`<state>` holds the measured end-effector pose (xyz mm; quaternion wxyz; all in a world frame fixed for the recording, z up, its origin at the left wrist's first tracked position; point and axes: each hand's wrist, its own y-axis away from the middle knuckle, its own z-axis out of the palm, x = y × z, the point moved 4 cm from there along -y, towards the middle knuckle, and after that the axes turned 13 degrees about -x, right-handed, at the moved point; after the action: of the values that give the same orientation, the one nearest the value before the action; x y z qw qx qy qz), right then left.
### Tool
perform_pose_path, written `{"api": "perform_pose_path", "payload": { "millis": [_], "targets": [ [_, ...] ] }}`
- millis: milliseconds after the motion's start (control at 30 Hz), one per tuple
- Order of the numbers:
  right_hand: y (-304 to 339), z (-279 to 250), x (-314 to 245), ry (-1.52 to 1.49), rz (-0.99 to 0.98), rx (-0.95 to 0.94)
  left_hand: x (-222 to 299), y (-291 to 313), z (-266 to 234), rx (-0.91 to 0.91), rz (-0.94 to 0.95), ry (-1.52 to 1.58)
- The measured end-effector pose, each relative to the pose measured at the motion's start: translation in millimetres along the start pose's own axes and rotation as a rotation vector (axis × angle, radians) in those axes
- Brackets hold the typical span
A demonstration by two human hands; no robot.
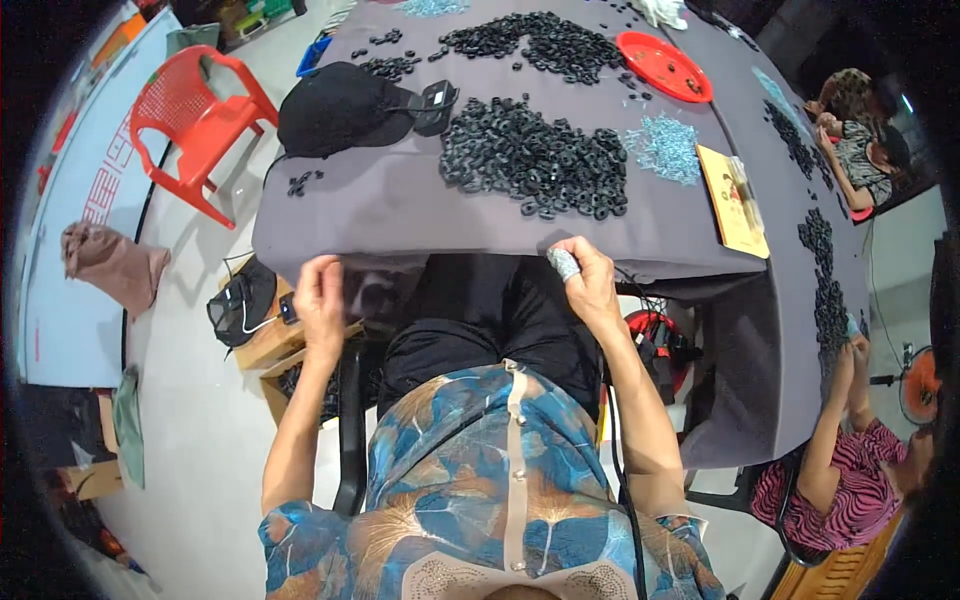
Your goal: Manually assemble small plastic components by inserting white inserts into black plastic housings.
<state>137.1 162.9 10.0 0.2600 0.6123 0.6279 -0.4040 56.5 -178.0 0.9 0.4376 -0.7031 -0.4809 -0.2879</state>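
Both my hands are at the near edge of a table covered with a grey cloth (380, 210). My left hand (320, 298), slightly blurred, is closed with its fingers curled, at the left part of the cloth's edge. Whatever it may hold is hidden. To the right, my right hand (588, 285) is closed in a pinch at the cloth's edge; a pale patterned wrap (564, 263) covers one digit. I cannot tell whether it grips the cloth. Beyond this hand lies a heap of small black ring-shaped parts (535, 160), with a pile of small light-blue pieces (663, 148) beside it.
A black cap (340, 110) lies left of the heap. More black parts (570, 45) and a red tray (660, 68) are farther back. A yellow card package (732, 203) lies at right. A red chair (200, 130) stands left. Another person (830, 480) works at right.
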Motion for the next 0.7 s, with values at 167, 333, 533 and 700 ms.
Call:
{"api": "perform_pose_path", "payload": {
  "millis": [167,333,533,700],
  "targets": [
    [0.0,-7.3,2.7,-0.034,0.121,0.035,61.6,-20.4,70.4,-0.263,0.183,0.077],
    [1.2,-10.5,6.2,-0.010,0.117,0.052,93.4,-41.0,124.6,-0.383,0.302,0.090],
    [-1.6,-18.0,0.6,0.046,0.056,0.084,73.4,-60.8,157.4,-0.402,0.092,0.321],
    [-11.8,-35.3,6.9,0.077,0.085,0.153,54.5,-54.0,159.1,-0.358,0.124,0.352]
  ]
}}
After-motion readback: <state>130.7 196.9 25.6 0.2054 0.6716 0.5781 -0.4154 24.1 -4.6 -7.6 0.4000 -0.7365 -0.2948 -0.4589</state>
